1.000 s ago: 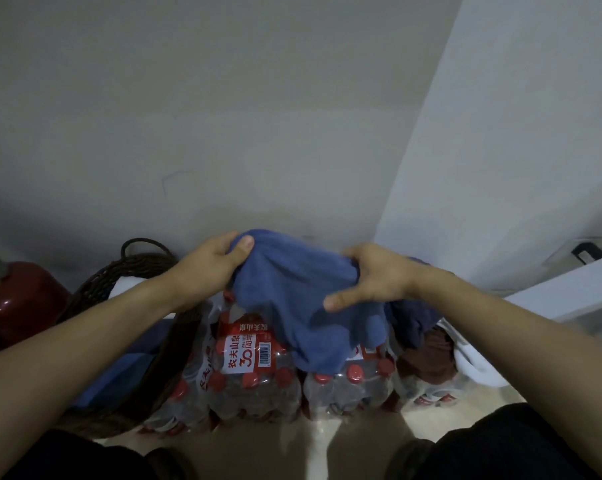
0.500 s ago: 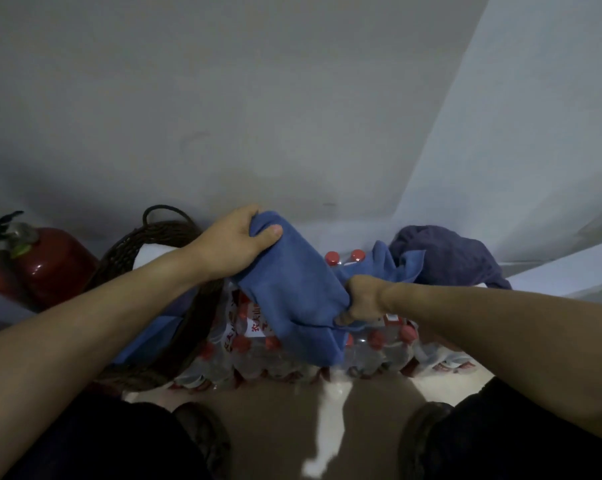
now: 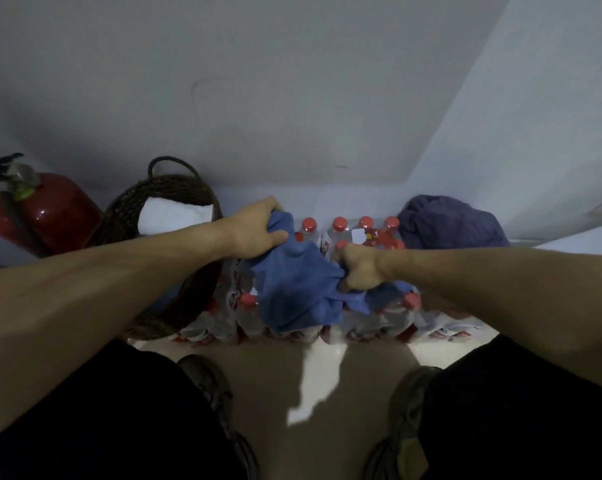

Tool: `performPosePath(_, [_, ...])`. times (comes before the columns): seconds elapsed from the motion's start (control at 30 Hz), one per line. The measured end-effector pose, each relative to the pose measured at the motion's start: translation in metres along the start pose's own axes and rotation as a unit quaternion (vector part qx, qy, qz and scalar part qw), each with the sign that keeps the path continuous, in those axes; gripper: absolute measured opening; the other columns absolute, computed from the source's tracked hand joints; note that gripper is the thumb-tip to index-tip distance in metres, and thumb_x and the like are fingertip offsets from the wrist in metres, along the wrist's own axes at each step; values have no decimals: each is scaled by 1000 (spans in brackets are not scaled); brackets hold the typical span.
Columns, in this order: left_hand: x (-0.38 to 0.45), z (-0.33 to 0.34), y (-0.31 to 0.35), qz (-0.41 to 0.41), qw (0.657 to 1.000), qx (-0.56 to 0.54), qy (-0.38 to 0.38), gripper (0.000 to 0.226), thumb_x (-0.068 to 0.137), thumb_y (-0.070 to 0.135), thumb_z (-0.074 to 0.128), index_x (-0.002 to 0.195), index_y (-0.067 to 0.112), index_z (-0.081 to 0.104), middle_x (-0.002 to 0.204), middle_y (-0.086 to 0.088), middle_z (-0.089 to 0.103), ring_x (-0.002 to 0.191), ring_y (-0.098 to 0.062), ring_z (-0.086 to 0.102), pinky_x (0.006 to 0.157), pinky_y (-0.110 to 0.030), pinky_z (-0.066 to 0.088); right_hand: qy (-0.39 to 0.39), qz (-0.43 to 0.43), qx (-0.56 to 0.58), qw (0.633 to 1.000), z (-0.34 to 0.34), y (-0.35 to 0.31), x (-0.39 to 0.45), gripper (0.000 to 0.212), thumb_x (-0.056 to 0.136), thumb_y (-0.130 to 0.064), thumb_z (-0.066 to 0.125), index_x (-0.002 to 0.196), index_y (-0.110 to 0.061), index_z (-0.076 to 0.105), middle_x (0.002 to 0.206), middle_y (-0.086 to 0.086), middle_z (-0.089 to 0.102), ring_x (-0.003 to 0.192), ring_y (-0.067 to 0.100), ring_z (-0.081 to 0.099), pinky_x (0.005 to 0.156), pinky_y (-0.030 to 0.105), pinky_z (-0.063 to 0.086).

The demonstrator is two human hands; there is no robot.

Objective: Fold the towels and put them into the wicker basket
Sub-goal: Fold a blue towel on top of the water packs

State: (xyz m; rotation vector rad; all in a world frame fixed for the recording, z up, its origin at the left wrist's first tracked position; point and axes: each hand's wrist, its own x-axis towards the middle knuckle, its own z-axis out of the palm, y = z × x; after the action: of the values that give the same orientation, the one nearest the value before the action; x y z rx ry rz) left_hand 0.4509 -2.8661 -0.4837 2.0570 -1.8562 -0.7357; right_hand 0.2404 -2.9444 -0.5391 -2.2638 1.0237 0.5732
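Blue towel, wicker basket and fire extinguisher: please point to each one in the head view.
blue towel (image 3: 294, 289), head view, on the middle of the cloth.
wicker basket (image 3: 175, 187), head view, on the far rim.
fire extinguisher (image 3: 55, 211), head view, on the red body.

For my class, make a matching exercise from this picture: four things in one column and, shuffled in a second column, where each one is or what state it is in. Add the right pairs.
Things
1. blue towel
2. purple towel
3. wicker basket
4. fire extinguisher

Places or states
A. at the far left, against the wall
B. bunched in a heap on the right end of the bottle packs
C. gripped by both hands, the left hand and the right hand
D. left of the bottle packs, with a white cloth inside

Pairs: 1-C, 2-B, 3-D, 4-A
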Motion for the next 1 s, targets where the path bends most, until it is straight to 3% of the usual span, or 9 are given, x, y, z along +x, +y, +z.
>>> performPosePath(0.13, [-3,-4,-3,9,1000,6,13,22,91,19,62,109,10,53,99,-1,56,89,-17,51,72,-21,32,-198,36,242,949,-12,6,-18,15,86,5,66,92,-8,69,75,-4,75,72,14,73,67,33,61])
performPosePath(0.27, [-6,-2,-2,9,1000,19,14,12,93,19,58,101,11,53,90,-1,56,82,-19,51,67,-22,31,-246,104,238,934,-4,20,-30,17,92,11,55,102,-1,63,105,15,72,108,37,63,89,52,56])
performPosePath(0.33, [-8,1,-2,-6,999,42,-5,13,96,23,55,101,12,52,90,-2,56,82,-20,51,70,-25,32,-215,130,186,950,1,27,-34,20,92,9,56,110,1,59,121,18,63,117,39,58,96,53,52])
performPosePath(0.43, [-7,6,-5,-19,998,63,-17,13,96,23,55,99,11,50,89,-4,56,82,-22,50,73,-27,34,-172,154,197,953,5,35,-36,17,90,13,51,102,6,60,94,17,66,88,36,67,69,42,61])
performPosePath(0.5, [-8,9,-9,-35,998,52,-14,12,96,21,55,94,13,46,81,-1,53,78,-21,49,71,-28,34,-120,162,206,958,2,38,-36,17,88,12,48,91,3,61,78,14,66,64,26,66,46,28,54])
performPosePath(0.63, [-3,17,-21,-81,996,21,-6,12,97,17,54,92,14,44,77,0,51,79,-21,49,71,-27,34,11,168,255,952,-12,57,-32,13,85,3,55,96,2,63,78,14,63,57,25,65,46,28,54])
performPosePath(0.8, [20,29,-40,-118,986,-70,90,9,96,10,54,98,9,46,91,-13,55,85,-26,51,72,-29,36,141,197,399,884,-30,85,-11,11,80,-10,73,85,-2,66,66,10,67,57,24,66,54,30,57])
performPosePath(0.9, [35,43,-54,-150,969,-132,148,14,94,8,57,98,9,44,93,-12,52,86,-25,50,71,-33,38,209,181,561,780,-26,90,14,21,79,-5,73,97,0,64,86,18,67,75,32,66,75,44,60])
performPosePath(1.0, [49,58,-66,-157,952,-178,191,18,92,1,57,101,10,44,100,-12,52,90,-26,50,77,-37,44,273,163,637,702,-13,91,38,9,85,-2,67,86,-7,59,86,17,63,74,29,61,71,41,55])
